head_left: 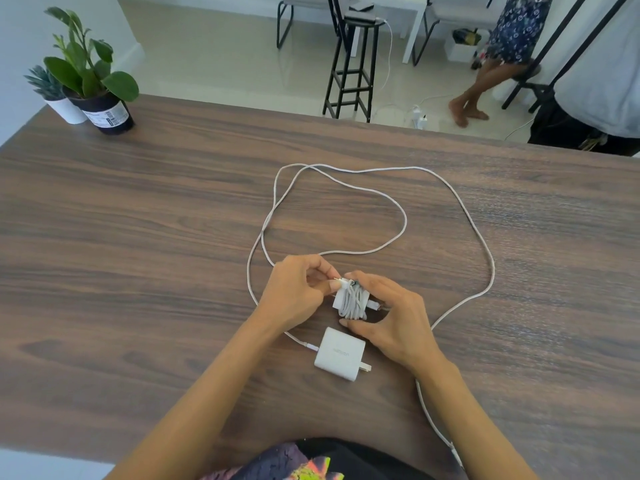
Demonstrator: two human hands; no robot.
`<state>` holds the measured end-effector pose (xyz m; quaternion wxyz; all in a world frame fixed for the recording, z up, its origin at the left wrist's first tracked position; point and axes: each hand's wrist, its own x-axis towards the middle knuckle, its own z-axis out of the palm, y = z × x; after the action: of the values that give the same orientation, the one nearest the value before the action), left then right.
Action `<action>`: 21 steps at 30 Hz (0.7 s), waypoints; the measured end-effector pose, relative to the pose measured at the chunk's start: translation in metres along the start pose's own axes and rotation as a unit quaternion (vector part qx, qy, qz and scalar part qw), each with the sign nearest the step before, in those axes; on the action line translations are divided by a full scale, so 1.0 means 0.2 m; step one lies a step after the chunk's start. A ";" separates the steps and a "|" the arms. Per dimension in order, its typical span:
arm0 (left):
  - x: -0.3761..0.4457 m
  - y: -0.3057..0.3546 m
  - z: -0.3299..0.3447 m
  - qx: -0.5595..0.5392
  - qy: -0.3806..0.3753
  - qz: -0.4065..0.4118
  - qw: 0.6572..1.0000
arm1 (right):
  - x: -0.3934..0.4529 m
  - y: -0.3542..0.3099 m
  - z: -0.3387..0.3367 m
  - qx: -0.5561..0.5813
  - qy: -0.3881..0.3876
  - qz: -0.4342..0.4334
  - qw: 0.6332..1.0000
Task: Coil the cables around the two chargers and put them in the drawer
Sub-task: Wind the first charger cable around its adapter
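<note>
White coiled charger [353, 301] between both hands, prongs rightward.

Faint "UGREEN" on the bare charger [340, 353]

I count two white chargers on the table [138, 209]: one wrapped charger [351, 301] with its cable wound round it, held between my two hands, and one bare charger [339, 353] lying just below it. One long loose cable [460, 206] sprawls in loops from that second charger. My left hand [294, 296] and right hand [394, 323] make two. Two potted plants [86, 74] stand at the far left corner.
</note>
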<state>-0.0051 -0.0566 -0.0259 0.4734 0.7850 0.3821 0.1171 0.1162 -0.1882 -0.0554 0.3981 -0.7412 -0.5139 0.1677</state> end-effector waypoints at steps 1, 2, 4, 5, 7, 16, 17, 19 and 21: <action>-0.01 -0.01 0.00 -0.023 0.002 0.000 1.000 | 0.00 0.00 0.00 0.005 0.001 0.002 1.000; -0.03 -0.02 0.01 -0.043 0.008 -0.004 0.999 | 0.00 0.00 0.01 0.009 0.000 0.003 1.000; -0.05 -0.03 0.02 -0.070 0.018 -0.018 0.997 | -0.01 -0.01 0.01 0.014 -0.004 0.003 1.000; -0.06 -0.04 0.02 -0.083 0.020 -0.024 0.996 | -0.01 -0.01 0.02 0.014 -0.005 0.003 1.000; -0.06 -0.05 0.04 -0.107 0.023 -0.033 0.993 | -0.01 -0.02 0.02 0.013 -0.008 -0.001 1.000; -0.06 -0.03 0.10 -0.109 0.094 -0.014 0.990 | -0.01 -0.02 0.04 0.028 -0.001 0.021 0.999; -0.06 -0.04 0.10 -0.112 0.099 -0.012 0.989 | -0.02 -0.02 0.05 0.031 0.003 0.026 0.999; -0.06 -0.04 0.11 -0.111 0.111 -0.005 0.988 | -0.02 -0.02 0.05 0.041 0.010 0.038 0.998; -0.06 -0.04 0.12 -0.113 0.120 -0.001 0.986 | -0.03 -0.02 0.05 0.052 0.012 0.049 0.997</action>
<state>-0.0036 -0.0784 -0.0443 0.5096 0.7063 0.4214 0.2526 0.1047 -0.1877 -0.0603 0.4335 -0.7457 -0.4628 0.2046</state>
